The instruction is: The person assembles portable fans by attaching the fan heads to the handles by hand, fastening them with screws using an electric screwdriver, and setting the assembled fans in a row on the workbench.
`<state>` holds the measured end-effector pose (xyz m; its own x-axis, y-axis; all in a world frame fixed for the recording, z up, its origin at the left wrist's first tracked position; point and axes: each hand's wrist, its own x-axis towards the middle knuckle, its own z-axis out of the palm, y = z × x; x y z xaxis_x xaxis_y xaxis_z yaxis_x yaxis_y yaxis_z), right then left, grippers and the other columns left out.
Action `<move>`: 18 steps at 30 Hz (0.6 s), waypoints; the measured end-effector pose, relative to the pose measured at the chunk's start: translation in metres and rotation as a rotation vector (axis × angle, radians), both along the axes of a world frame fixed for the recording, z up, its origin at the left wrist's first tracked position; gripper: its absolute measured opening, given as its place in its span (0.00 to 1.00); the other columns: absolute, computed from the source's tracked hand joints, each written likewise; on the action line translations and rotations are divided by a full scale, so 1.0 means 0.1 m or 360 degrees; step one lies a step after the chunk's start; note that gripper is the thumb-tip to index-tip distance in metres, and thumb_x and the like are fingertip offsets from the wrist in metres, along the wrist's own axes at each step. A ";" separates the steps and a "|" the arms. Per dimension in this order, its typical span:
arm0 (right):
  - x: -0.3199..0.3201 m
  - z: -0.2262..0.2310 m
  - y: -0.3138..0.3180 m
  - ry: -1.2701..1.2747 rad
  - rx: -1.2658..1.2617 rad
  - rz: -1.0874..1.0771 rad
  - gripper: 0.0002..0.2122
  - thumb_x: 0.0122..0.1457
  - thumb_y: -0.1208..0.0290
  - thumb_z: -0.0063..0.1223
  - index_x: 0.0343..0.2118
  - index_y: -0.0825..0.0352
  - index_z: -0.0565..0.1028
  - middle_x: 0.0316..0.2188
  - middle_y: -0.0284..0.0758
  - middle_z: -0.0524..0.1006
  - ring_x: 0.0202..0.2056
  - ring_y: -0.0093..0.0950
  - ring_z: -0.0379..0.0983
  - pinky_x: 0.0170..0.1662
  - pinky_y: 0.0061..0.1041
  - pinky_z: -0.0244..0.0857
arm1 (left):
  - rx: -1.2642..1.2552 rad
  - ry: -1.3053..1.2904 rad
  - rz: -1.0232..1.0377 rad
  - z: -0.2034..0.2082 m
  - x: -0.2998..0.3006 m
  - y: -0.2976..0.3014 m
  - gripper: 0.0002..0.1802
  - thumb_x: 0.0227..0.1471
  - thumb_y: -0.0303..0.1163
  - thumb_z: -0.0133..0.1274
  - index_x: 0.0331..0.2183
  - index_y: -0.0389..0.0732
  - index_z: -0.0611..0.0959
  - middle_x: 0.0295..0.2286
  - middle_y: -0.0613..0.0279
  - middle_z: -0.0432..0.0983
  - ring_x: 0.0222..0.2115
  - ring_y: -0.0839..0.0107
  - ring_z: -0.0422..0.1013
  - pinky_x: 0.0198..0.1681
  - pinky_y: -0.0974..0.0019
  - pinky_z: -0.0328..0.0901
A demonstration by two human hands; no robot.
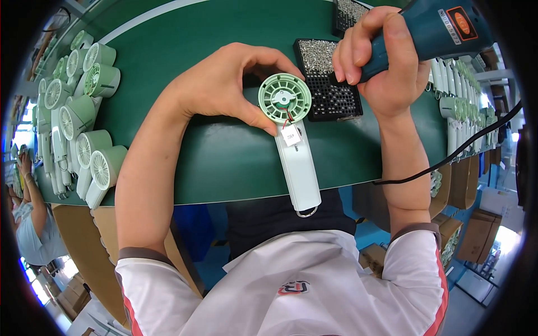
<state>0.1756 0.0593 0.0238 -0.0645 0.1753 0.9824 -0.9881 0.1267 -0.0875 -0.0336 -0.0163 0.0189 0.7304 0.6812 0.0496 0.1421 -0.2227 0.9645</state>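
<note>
Gripping the handheld fan point(301, 168) around its pale green round head, the left hand point(221, 84) had its thumb at the lower left rim and its other fingers curled round the upper side. The fan's open head faced up, showing a spoked ring and thin wires; a white paper tag point(291, 135) sat at the neck. Its white handle slanted toward the person, its metal-looped end reaching past the edge of the green counter point(235, 162).

The right hand point(386, 61) had its fingers closed around a teal electric screwdriver point(428, 33), the narrow end pointing over a black screw tray point(336, 117) just beside the fan's head; whether the tip touched a screw could not be told. A black cord point(471, 141) curved at the right. More handheld fans point(73, 119) stood clustered on the left, and a row of white-handled fans point(465, 111) lined the right.
</note>
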 end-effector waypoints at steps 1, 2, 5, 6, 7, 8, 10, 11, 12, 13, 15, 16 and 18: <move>0.02 0.01 0.02 -0.0017 0.0103 -0.0046 0.14 0.72 0.62 0.46 0.41 0.72 0.70 0.16 0.36 0.68 0.12 0.27 0.63 0.18 0.30 0.64 | -0.0007 0.0005 -0.0004 0.01 0.01 0.01 0.39 0.30 0.25 0.79 0.49 0.34 0.82 0.43 0.61 0.82 0.45 0.73 0.77 0.55 0.66 0.69; 0.08 0.05 -0.15 -0.0014 0.0099 -0.0035 0.14 0.72 0.62 0.46 0.41 0.72 0.70 0.16 0.36 0.68 0.12 0.27 0.63 0.18 0.30 0.64 | -0.0011 0.0007 0.0007 -0.01 -0.02 -0.01 0.39 0.30 0.25 0.79 0.49 0.34 0.82 0.43 0.61 0.82 0.45 0.73 0.77 0.55 0.66 0.69; 0.34 0.24 -0.67 -0.1202 -0.0579 -0.1086 0.14 0.72 0.63 0.38 0.43 0.69 0.71 0.20 0.33 0.69 0.15 0.24 0.61 0.21 0.31 0.62 | 0.0000 -0.0011 0.0021 -0.01 -0.03 -0.02 0.39 0.30 0.25 0.79 0.49 0.34 0.82 0.43 0.61 0.82 0.45 0.73 0.77 0.56 0.66 0.69; 0.35 0.23 -0.67 -0.1199 -0.0586 -0.1103 0.13 0.71 0.64 0.39 0.44 0.70 0.71 0.20 0.34 0.69 0.14 0.24 0.62 0.20 0.31 0.63 | 0.0005 -0.0011 0.0009 -0.01 -0.01 -0.01 0.39 0.30 0.25 0.78 0.49 0.34 0.82 0.43 0.61 0.82 0.45 0.72 0.77 0.56 0.66 0.69; 0.36 0.21 -0.66 -0.1195 -0.0592 -0.1120 0.12 0.71 0.66 0.39 0.46 0.70 0.71 0.20 0.35 0.69 0.14 0.25 0.63 0.20 0.31 0.64 | 0.0010 -0.0010 -0.0002 -0.01 0.00 0.00 0.39 0.30 0.25 0.78 0.49 0.34 0.82 0.43 0.61 0.82 0.45 0.72 0.77 0.56 0.66 0.69; 0.36 0.21 -0.66 -0.1196 -0.0584 -0.1116 0.12 0.71 0.66 0.39 0.46 0.70 0.71 0.20 0.35 0.69 0.14 0.25 0.63 0.20 0.31 0.64 | 0.0015 -0.0012 0.0005 -0.02 0.01 0.00 0.39 0.30 0.25 0.78 0.49 0.34 0.82 0.43 0.61 0.82 0.45 0.72 0.77 0.56 0.66 0.69; 0.36 0.20 -0.66 -0.1162 -0.0660 -0.1103 0.14 0.71 0.65 0.39 0.47 0.70 0.71 0.20 0.35 0.70 0.15 0.25 0.63 0.20 0.31 0.64 | 0.0033 -0.0096 0.0011 -0.04 0.01 0.00 0.37 0.31 0.28 0.78 0.48 0.34 0.83 0.40 0.61 0.84 0.41 0.72 0.78 0.50 0.67 0.70; 0.36 0.20 -0.65 -0.1163 -0.0649 -0.1093 0.14 0.71 0.65 0.39 0.47 0.70 0.71 0.20 0.35 0.70 0.15 0.25 0.63 0.20 0.31 0.64 | 0.0039 -0.0098 0.0024 -0.05 0.00 -0.01 0.37 0.31 0.28 0.78 0.48 0.34 0.83 0.40 0.61 0.84 0.41 0.72 0.78 0.50 0.67 0.70; 0.36 0.19 -0.64 -0.1148 -0.0650 -0.1083 0.14 0.71 0.64 0.39 0.47 0.70 0.71 0.20 0.35 0.70 0.15 0.25 0.63 0.20 0.32 0.64 | 0.0034 -0.0093 0.0025 -0.05 0.00 -0.01 0.37 0.31 0.28 0.78 0.48 0.34 0.83 0.40 0.61 0.84 0.41 0.72 0.78 0.50 0.67 0.70; 0.36 0.19 -0.63 -0.1134 -0.0651 -0.1072 0.14 0.71 0.64 0.39 0.47 0.70 0.71 0.20 0.34 0.70 0.15 0.25 0.64 0.20 0.32 0.64 | 0.0029 -0.0088 0.0027 -0.06 -0.01 -0.01 0.37 0.31 0.29 0.78 0.48 0.34 0.83 0.40 0.61 0.84 0.41 0.72 0.78 0.50 0.67 0.70; 0.39 0.21 -0.62 -0.1139 -0.0590 -0.1133 0.16 0.72 0.61 0.39 0.48 0.70 0.72 0.20 0.33 0.69 0.15 0.25 0.63 0.20 0.32 0.63 | 0.0042 -0.0082 0.0029 -0.06 -0.01 -0.01 0.37 0.31 0.29 0.78 0.48 0.35 0.83 0.40 0.61 0.84 0.41 0.72 0.78 0.50 0.67 0.70; 0.40 0.22 -0.62 -0.1132 -0.0643 -0.1075 0.16 0.72 0.60 0.38 0.48 0.69 0.72 0.20 0.33 0.69 0.15 0.25 0.62 0.20 0.32 0.63 | 0.0050 -0.0072 0.0022 -0.07 -0.01 -0.01 0.37 0.31 0.29 0.78 0.48 0.35 0.83 0.39 0.62 0.84 0.41 0.72 0.78 0.50 0.66 0.70; 0.40 0.26 -0.63 -0.1136 -0.0712 -0.1018 0.19 0.72 0.57 0.36 0.49 0.67 0.73 0.20 0.32 0.68 0.15 0.25 0.61 0.21 0.31 0.61 | 0.0069 -0.0060 0.0026 -0.06 -0.02 0.00 0.37 0.31 0.29 0.78 0.48 0.35 0.83 0.39 0.62 0.84 0.41 0.71 0.78 0.50 0.65 0.70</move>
<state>0.2161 -0.0040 0.0502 -0.3691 0.7175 0.5907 -0.4500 0.4182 -0.7891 -0.0351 -0.0167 0.0128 0.7161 0.6898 0.1068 0.1099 -0.2625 0.9587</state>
